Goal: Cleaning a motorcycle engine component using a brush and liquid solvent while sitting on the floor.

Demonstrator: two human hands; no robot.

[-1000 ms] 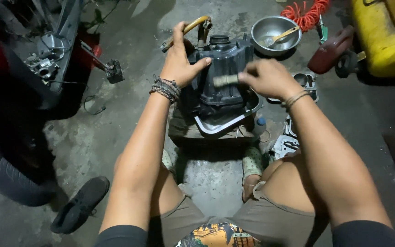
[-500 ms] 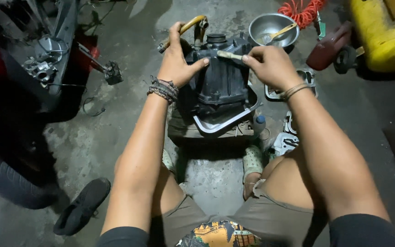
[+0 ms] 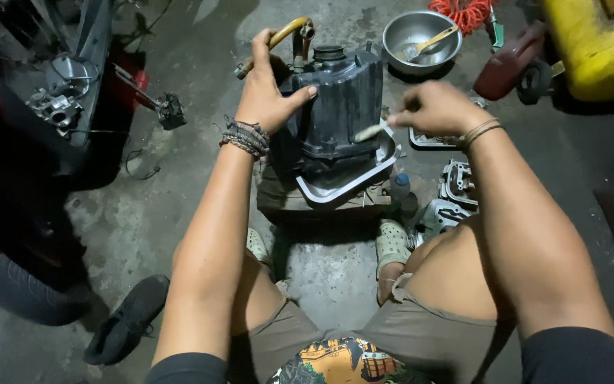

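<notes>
A steel bowl point(image 3: 421, 32) sat on the concrete floor point(image 3: 143, 227) at the far edge of the work area, holding a brush with a pale wooden handle point(image 3: 431, 41) that leaned against its rim; whether any liquid lay in it could not be told. A shallow metal tray point(image 3: 353, 181) rested on a low block between the person's sandalled feet and carried a dark plastic engine housing point(image 3: 335, 107), which stood upright in it and tipped slightly away. The housing looked grimy and matte, with a round black neck at its top and a yellowish hose point(image 3: 282, 37) curving off its upper left corner. The left hand point(image 3: 268, 92) was clamped on the housing's upper left side, thumb pressed across its face. The right hand point(image 3: 435, 108) was closed around a small pale-handled tool point(image 3: 369, 131), its tip near the housing's right edge. A yellow tank point(image 3: 591, 43) stood at the far right.
</notes>
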